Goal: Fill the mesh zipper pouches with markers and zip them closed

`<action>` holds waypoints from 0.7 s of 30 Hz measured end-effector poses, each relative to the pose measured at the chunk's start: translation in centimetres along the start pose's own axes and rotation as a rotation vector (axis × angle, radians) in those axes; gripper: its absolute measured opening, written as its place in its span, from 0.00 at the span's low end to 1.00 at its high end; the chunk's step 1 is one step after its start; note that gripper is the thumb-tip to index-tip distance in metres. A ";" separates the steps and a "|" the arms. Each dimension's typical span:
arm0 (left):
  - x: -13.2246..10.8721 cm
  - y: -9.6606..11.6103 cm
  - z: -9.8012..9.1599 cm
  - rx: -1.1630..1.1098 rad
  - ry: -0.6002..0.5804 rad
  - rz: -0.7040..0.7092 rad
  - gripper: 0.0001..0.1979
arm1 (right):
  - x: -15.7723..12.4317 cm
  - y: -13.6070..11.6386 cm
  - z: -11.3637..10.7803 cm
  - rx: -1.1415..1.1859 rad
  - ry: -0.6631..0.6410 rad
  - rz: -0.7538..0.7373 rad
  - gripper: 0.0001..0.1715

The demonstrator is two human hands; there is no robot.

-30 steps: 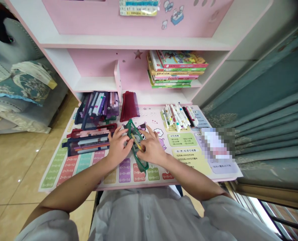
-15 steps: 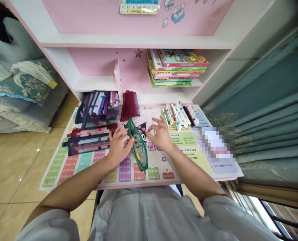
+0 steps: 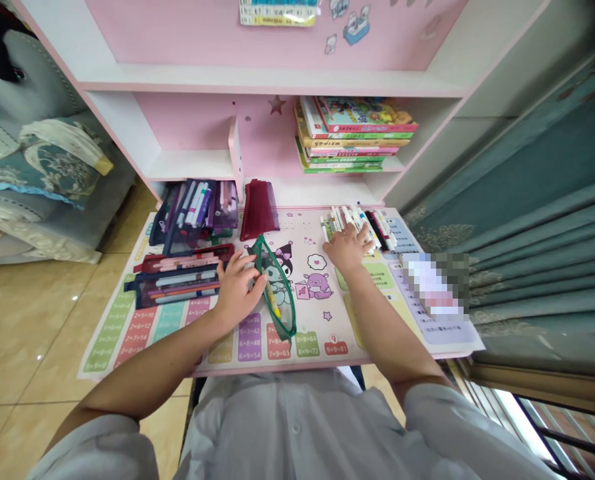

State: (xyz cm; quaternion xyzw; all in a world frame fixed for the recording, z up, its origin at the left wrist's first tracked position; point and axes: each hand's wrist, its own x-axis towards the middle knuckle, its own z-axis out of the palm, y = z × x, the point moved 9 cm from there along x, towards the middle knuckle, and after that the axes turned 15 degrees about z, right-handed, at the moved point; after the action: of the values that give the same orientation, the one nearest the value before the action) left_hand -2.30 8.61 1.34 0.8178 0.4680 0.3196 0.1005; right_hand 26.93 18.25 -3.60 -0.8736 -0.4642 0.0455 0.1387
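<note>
My left hand grips the long edge of a green-trimmed mesh zip pouch, which lies lengthwise on the printed desk mat. A yellow marker shows through the mesh. My right hand rests with spread fingers on a loose pile of white-barrelled markers, partly hiding them. It is well to the right of the pouch.
Left of the pouch lie several mesh pouches stuffed with pens, and a dark red mesh pouch lies flat behind it. Stacked books fill the shelf above. A pixelated patch covers the mat's right side.
My right hand has moved away from the pouch, up and to the right, onto the marker pile. My left hand and the pouch have stayed in place.
</note>
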 end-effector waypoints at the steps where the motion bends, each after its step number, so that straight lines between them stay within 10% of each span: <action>1: 0.0 0.0 0.0 -0.002 0.002 0.004 0.13 | 0.0 -0.2 0.0 -0.012 0.006 -0.003 0.12; 12: 0.0 -0.1 0.1 0.006 -0.015 -0.006 0.13 | -3.6 -2.6 -3.8 0.241 0.035 -0.140 0.11; 21: 0.2 0.3 -0.1 0.021 -0.046 -0.015 0.14 | -12.8 -6.2 -6.9 0.671 -0.164 -0.625 0.08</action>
State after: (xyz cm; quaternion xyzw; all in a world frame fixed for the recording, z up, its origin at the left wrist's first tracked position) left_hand -2.07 8.56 1.63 0.8223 0.4751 0.2950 0.1052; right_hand 16.13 9.59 4.10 -0.5921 -0.6744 0.2179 0.3835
